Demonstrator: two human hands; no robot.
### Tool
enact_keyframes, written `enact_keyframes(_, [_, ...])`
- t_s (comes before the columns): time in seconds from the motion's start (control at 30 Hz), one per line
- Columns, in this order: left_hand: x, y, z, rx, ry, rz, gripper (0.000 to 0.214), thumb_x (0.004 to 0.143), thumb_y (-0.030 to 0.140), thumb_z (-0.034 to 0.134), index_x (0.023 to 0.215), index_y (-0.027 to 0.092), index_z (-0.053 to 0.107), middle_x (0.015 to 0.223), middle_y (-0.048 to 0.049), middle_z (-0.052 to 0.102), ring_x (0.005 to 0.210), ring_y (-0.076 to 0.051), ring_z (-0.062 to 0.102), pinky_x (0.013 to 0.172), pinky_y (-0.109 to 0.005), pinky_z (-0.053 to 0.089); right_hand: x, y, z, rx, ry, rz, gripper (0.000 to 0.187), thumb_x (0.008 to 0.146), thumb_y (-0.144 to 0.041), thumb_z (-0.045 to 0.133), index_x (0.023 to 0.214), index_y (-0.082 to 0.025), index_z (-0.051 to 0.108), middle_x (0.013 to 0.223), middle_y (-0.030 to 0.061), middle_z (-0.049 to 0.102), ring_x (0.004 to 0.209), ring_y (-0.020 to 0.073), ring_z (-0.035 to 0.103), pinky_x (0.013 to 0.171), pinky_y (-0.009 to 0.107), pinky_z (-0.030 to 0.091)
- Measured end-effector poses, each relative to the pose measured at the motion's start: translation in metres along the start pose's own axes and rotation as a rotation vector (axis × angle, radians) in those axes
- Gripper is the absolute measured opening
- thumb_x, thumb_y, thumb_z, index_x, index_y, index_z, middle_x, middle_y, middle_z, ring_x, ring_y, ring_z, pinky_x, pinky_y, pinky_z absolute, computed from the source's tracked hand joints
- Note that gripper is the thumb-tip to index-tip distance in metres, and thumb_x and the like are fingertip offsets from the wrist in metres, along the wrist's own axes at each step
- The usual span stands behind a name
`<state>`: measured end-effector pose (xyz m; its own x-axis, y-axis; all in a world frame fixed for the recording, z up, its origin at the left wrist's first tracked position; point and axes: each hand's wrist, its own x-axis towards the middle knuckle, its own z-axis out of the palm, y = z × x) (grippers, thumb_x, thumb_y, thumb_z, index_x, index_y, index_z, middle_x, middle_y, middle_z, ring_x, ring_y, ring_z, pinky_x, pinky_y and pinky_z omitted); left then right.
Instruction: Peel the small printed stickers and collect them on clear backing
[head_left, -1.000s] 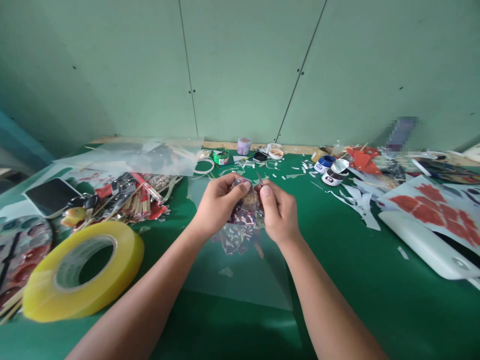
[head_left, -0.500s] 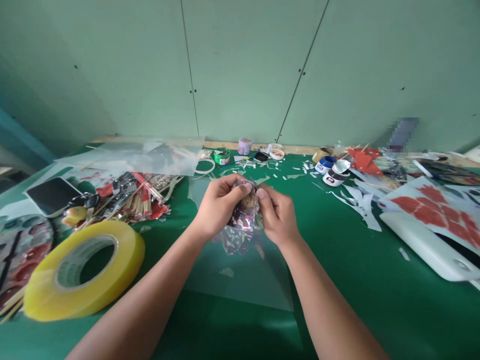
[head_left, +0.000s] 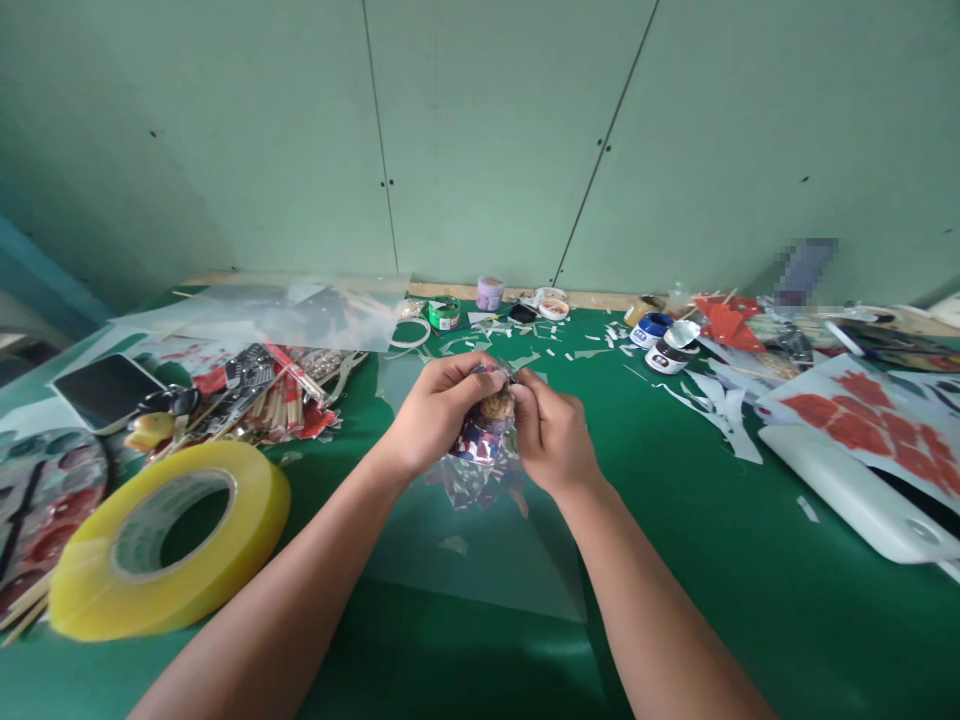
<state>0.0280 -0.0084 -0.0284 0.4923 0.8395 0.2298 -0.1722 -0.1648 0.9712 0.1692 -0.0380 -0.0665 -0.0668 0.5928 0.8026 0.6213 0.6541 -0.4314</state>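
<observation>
My left hand (head_left: 448, 408) pinches the left side of a small shiny printed wrapper (head_left: 484, 440), its thumb lying across the top. At the upper right edge of the wrapper, my right hand (head_left: 551, 425) is closed with thumb and fingertips pressed together. A round brown patch shows on the wrapper between the thumbs; whether it is print or contents I cannot tell. Below the hands, crumpled clear shiny film (head_left: 469, 485) is visible over a translucent sheet (head_left: 480, 560) on the green table (head_left: 675, 620).
At left lie a large yellow tape roll (head_left: 255, 520), a paint palette (head_left: 67, 490), a dark-screened device (head_left: 105, 390) and a heap of sticks and scraps. Paint jars (head_left: 670, 350) and paper strips (head_left: 720, 410) lie right, near a white flat object (head_left: 855, 490) and red-painted paper (head_left: 885, 420).
My right fingers have shifted slightly on the wrapper's upper edge, and the wrapper has turned a little, showing more of the brown patch. The left hand barely moves.
</observation>
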Motion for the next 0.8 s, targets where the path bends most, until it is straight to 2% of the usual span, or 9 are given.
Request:
enact_keyframes(0.23, [-0.0005,-0.0009,0.0020,-0.072,0.037,-0.029,0.024,0.078,0.033,0.063,0.064,0.016,0.054,0.056,0.0047,0.040,0.049,-0.007,0.031,0.047,-0.024,0.024,-0.0013,-0.0019,0.0004,-0.092,-0.007,0.033,0.024,0.099,-0.029,0.037,0.081,-0.021,0.050,0.054,-0.0019,0.053,0.042,0.0105,0.045,0.045,0.022,0.030])
enact_keyframes(0.4, [0.0001,0.0007,0.0009,-0.023,0.013,-0.013,0.024,0.079,0.033,0.063,0.064,0.016,0.054,0.056,0.0045,0.041,0.050,-0.007,0.031,0.048,-0.024,0.025,-0.0022,-0.0001,0.0020,-0.152,0.016,0.013,0.025,0.099,-0.030,0.036,0.085,-0.019,0.053,0.055,0.0001,0.056,0.042,0.0119,0.048,0.044,0.023,0.028])
enact_keyframes(0.6, [0.0001,0.0047,-0.0040,0.019,-0.020,0.026,0.023,0.081,0.030,0.062,0.064,0.016,0.056,0.056,0.0042,0.042,0.050,-0.007,0.032,0.048,-0.024,0.026,-0.0026,0.0011,0.0038,-0.220,0.018,-0.030,0.027,0.101,-0.030,0.033,0.087,-0.019,0.053,0.055,0.0000,0.057,0.041,0.0121,0.046,0.045,0.024,0.027])
enact_keyframes(0.8, [-0.0005,0.0040,-0.0043,-0.018,0.010,0.006,0.022,0.080,0.029,0.062,0.064,0.016,0.055,0.055,0.0046,0.041,0.049,-0.007,0.032,0.047,-0.024,0.025,-0.0010,-0.0011,0.0026,-0.288,0.019,-0.058,0.025,0.100,-0.028,0.034,0.084,-0.020,0.052,0.054,-0.0008,0.057,0.040,0.0117,0.044,0.045,0.024,0.026])
